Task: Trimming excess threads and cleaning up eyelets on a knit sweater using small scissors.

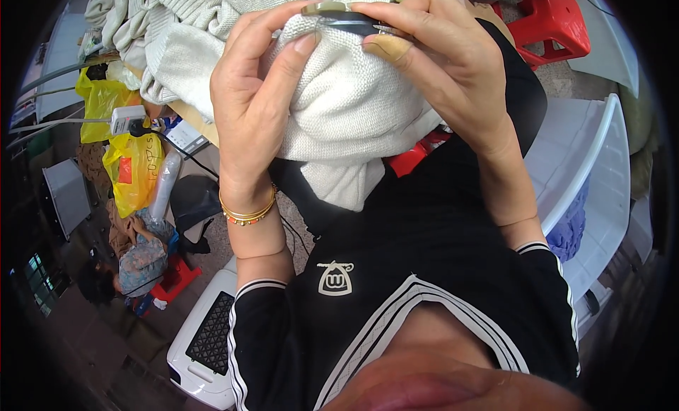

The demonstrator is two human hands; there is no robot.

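A cream knitted garment (353, 93) is bunched up between my hands at the top, with a loose end hanging over my lap. My left hand (254, 93) is closed, its thumb and fingers pinching the knit's upper edge. An olive-green rounded piece (324, 8), like a large button, shows at those fingertips, with a dark strip (346, 20) under it. My right hand (460, 64) is closed at the strip's other end. Tan tape (390, 47) wraps its thumb, and a thin dark thread runs beside it. Thin shiny lines at its fingertips are too small to name.
More cream knitwear (177, 54) is heaped at the far left. Yellow plastic bags (134, 177) and a power socket (128, 119) with cables are at left. A red stool (552, 25) and a white plastic bin (601, 163) stand at right. Another person (141, 262) sits at lower left.
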